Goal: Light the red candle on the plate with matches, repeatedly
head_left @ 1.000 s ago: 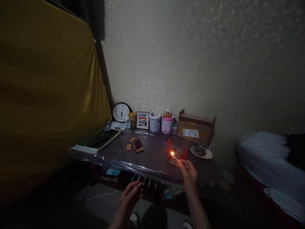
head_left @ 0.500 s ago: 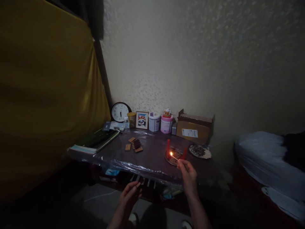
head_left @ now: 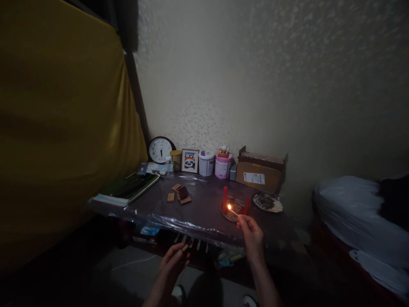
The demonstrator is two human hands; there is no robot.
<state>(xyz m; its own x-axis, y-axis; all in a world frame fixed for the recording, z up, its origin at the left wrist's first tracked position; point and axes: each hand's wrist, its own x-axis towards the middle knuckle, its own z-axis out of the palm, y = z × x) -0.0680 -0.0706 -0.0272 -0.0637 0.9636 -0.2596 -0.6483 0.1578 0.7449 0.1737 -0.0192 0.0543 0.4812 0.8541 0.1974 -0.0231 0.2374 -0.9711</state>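
Note:
My right hand (head_left: 252, 232) pinches a burning match (head_left: 234, 211), its small flame just over a round metal plate (head_left: 225, 216). On that plate stand two red candles, a taller one (head_left: 225, 196) at the left and another (head_left: 247, 206) at the right. Below the table's front edge, my left hand (head_left: 172, 261) is closed on a small matchbox (head_left: 186, 246), partly hidden by the fingers. Further right, a second plate (head_left: 262, 208) carries several matches (head_left: 275, 206) with pale sticks and dark heads.
Several small matchboxes (head_left: 182, 194) lie in a pile on the plastic-covered table (head_left: 201, 204). Along the wall stand a clock (head_left: 160, 149), a panda picture (head_left: 190, 161), two tins (head_left: 206, 164) and a cardboard box (head_left: 265, 166). A yellow curtain (head_left: 64, 106) hangs at the left.
Almost nothing differs. Both hands keep their places and holds, and the match still burns; the view has shifted very slightly.

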